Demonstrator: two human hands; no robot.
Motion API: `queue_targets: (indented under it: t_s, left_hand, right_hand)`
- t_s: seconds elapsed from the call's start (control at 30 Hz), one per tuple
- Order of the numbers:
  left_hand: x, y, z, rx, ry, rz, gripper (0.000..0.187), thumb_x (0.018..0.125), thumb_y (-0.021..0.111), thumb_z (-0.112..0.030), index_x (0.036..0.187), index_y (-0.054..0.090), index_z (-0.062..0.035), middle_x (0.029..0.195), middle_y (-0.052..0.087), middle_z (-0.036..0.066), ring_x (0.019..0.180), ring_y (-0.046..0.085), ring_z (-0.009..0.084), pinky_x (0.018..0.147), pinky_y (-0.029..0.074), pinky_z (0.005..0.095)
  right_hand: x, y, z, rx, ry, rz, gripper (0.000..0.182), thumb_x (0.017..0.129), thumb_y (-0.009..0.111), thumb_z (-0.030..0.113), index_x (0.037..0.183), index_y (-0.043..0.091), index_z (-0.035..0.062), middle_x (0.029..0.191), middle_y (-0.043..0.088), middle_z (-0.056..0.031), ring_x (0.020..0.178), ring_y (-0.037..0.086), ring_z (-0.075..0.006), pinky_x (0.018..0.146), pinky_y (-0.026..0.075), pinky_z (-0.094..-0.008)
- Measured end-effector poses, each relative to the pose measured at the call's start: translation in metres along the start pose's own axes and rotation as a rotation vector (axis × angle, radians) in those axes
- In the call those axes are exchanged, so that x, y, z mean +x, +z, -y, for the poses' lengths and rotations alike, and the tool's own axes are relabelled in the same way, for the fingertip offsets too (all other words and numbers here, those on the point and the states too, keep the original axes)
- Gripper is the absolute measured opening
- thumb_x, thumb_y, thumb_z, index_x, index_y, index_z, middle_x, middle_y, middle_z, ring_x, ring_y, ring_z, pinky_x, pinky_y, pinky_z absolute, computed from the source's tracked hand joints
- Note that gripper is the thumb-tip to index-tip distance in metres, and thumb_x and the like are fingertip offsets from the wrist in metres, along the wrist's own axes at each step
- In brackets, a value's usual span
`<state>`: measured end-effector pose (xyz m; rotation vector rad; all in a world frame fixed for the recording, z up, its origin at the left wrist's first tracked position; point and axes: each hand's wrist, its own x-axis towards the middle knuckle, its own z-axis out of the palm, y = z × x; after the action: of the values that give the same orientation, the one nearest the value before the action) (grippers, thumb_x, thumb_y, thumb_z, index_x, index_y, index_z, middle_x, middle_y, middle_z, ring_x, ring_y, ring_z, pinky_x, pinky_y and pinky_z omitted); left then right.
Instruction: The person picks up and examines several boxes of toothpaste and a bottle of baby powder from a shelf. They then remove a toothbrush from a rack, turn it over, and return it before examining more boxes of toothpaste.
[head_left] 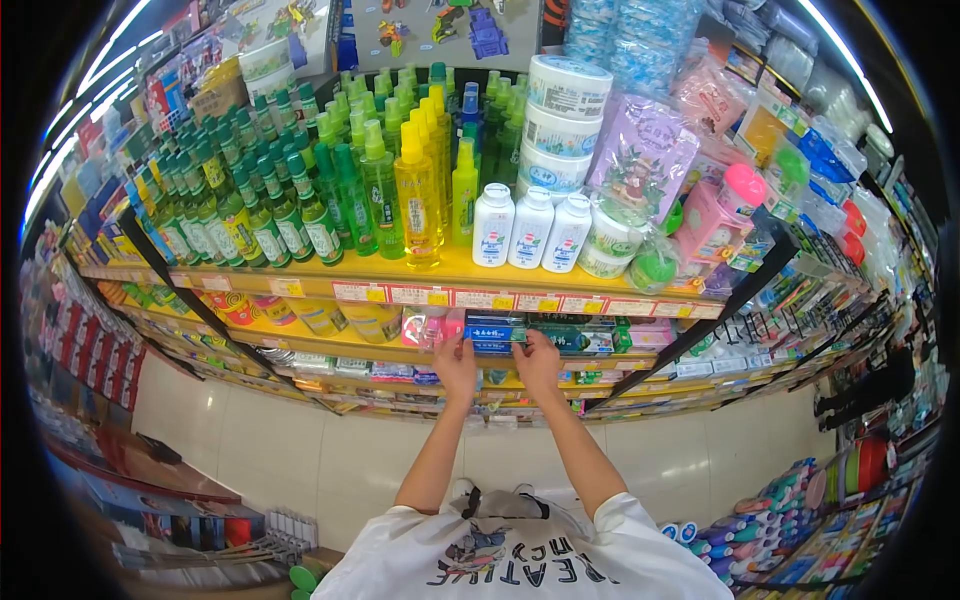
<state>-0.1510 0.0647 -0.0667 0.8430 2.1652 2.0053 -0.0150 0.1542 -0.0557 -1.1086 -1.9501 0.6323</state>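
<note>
At the second shelf down, a long blue toothpaste box (490, 334) lies level between my two hands. My left hand (456, 368) is closed at its left end, with the fingertips by a pink box. Gripping the right end, my right hand (538, 364) has its thumb and fingers on the box. Other dark and green toothpaste boxes (585, 336) lie stacked just to the right. Yellow tubs (370, 322) stand on the same shelf, to the left of my hands.
Above, the yellow shelf (330, 276) carries rows of green and yellow bottles (418, 200), white powder bottles (530, 232) and stacked white tubs (562, 125). Price labels (485, 299) line its front edge. Below lie lower shelves and the tiled floor (370, 425).
</note>
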Motion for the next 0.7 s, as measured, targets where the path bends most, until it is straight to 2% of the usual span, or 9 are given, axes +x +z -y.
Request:
queue_targets:
  t_s: [0.13, 0.23, 0.3, 0.57, 0.63, 0.67, 0.7]
  left_hand:
    - [0.002, 0.001, 0.008, 0.092, 0.058, 0.040, 0.023, 0.083, 0.067, -0.006, 0.105, 0.070, 0.0023, 0.086, 0.066, 0.016, 0.075, 0.066, 0.0287, 0.072, 0.053, 0.0371]
    - [0.005, -0.001, 0.013, 0.099, 0.075, 0.061, 0.026, 0.082, 0.065, -0.004, 0.107, 0.070, 0.0026, 0.089, 0.066, 0.017, 0.073, 0.065, 0.0289, 0.072, 0.053, 0.0380]
    - [0.006, -0.003, 0.013, 0.138, 0.080, 0.115, 0.028, 0.082, 0.065, -0.004, 0.108, 0.070, 0.0026, 0.091, 0.066, 0.017, 0.073, 0.064, 0.0287, 0.072, 0.052, 0.0382]
    - [0.005, -0.006, -0.003, 0.167, 0.047, 0.221, 0.034, 0.082, 0.063, -0.005, 0.115, 0.067, 0.0017, 0.101, 0.066, 0.018, 0.076, 0.064, 0.0281, 0.073, 0.052, 0.0381]
    - [0.002, -0.005, 0.000, 0.184, 0.225, 0.190, 0.035, 0.083, 0.061, -0.003, 0.117, 0.066, 0.0004, 0.111, 0.064, 0.017, 0.074, 0.064, 0.0289, 0.070, 0.053, 0.0387]
    - [0.000, -0.005, 0.001, 0.184, 0.226, 0.192, 0.035, 0.083, 0.061, -0.003, 0.117, 0.066, 0.0004, 0.111, 0.064, 0.017, 0.074, 0.064, 0.0289, 0.070, 0.053, 0.0387]
    - [-0.004, -0.009, -0.012, 0.222, 0.259, 0.224, 0.035, 0.083, 0.061, -0.004, 0.118, 0.066, -0.0005, 0.118, 0.061, 0.017, 0.075, 0.065, 0.0299, 0.070, 0.054, 0.0397]
  right_hand:
    - [0.002, 0.004, 0.001, -0.056, -0.009, -0.012, 0.037, 0.078, 0.079, 0.013, 0.109, 0.065, -0.0022, 0.094, 0.066, -0.0175, 0.064, 0.067, -0.0258, 0.061, 0.054, -0.0376]
    - [0.005, 0.005, 0.003, -0.123, -0.021, -0.037, 0.033, 0.078, 0.078, 0.012, 0.106, 0.066, -0.0009, 0.093, 0.063, -0.0171, 0.065, 0.066, -0.0286, 0.062, 0.054, -0.0398]
    - [0.006, 0.004, 0.003, -0.139, 0.000, 0.003, 0.029, 0.082, 0.074, 0.015, 0.105, 0.065, 0.0011, 0.101, 0.060, -0.0185, 0.079, 0.065, -0.0381, 0.071, 0.054, -0.0480]
    - [0.007, 0.004, 0.009, -0.209, -0.013, -0.035, 0.020, 0.084, 0.070, 0.016, 0.102, 0.070, 0.0071, 0.099, 0.060, -0.0148, 0.079, 0.065, -0.0388, 0.069, 0.055, -0.0476]
    - [0.007, 0.004, 0.009, -0.223, -0.040, -0.046, 0.019, 0.084, 0.069, 0.015, 0.102, 0.071, 0.0079, 0.098, 0.060, -0.0142, 0.078, 0.065, -0.0388, 0.068, 0.055, -0.0473]
    - [0.006, 0.004, 0.009, -0.220, -0.058, -0.059, 0.021, 0.085, 0.068, 0.014, 0.104, 0.072, 0.0084, 0.096, 0.063, -0.0153, 0.077, 0.066, -0.0387, 0.068, 0.055, -0.0472]
    - [0.005, 0.003, 0.009, -0.218, -0.076, -0.071, 0.022, 0.085, 0.066, 0.014, 0.106, 0.073, 0.0089, 0.094, 0.065, -0.0164, 0.075, 0.066, -0.0386, 0.067, 0.056, -0.0472]
